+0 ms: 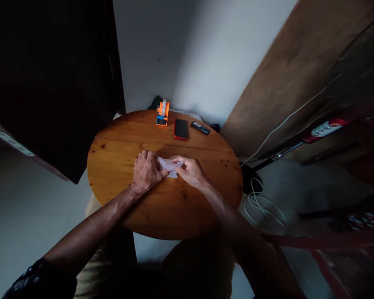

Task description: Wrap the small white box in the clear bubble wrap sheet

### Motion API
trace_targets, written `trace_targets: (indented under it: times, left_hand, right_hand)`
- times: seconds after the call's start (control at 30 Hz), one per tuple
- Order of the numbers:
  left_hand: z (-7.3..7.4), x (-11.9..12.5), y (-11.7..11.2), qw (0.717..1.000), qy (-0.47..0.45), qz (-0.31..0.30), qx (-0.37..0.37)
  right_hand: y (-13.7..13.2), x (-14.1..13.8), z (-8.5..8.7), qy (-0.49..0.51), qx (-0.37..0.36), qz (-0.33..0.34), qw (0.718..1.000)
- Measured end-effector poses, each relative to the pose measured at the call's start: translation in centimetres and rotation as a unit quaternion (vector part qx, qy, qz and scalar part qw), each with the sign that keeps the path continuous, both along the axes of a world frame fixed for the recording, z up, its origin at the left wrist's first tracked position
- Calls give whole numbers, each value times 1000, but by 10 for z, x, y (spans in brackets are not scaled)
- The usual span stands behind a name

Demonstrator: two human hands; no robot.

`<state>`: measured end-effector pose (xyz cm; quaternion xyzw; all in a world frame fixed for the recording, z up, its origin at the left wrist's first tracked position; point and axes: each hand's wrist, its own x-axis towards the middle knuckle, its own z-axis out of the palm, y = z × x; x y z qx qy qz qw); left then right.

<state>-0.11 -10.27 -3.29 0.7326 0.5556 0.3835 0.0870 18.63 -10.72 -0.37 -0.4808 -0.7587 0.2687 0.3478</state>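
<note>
A small piece of whitish, translucent plastic wrap, folded or crumpled, is between my two hands over the middle of the round wooden table. My left hand rests on the table at its left side, fingers curled and the thumb pressing on its near edge. At the right end, my right hand pinches the wrap between thumb and fingers. Whether anything lies inside the wrap cannot be made out.
Toward the wall stand an orange and blue tape dispenser, a phone with red edges and a dark remote-like device. A white cable lies coiled on the floor to the right, near a fan-like stand.
</note>
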Motion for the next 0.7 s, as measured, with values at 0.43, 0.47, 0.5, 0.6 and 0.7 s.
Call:
trace_targets:
  times: [0.43,0.47,0.5,0.6,0.7]
  left_hand:
    - [-3,-17,12,958,-31,-284,-42]
    - [-3,-17,12,958,-34,-280,-43]
    - [-2,-16,12,959,-43,-275,-46]
    - [1,-14,9,957,-110,-251,-94]
    - [4,-13,7,936,-195,-232,-180]
  right_hand:
    - [-23,-1,-35,-70,129,8,989]
    - [-21,-1,-33,-61,123,6,991]
    - [-19,0,-31,-49,115,5,992]
    - [-13,3,-21,-3,50,5,999]
    - [-10,7,-12,33,-80,18,996]
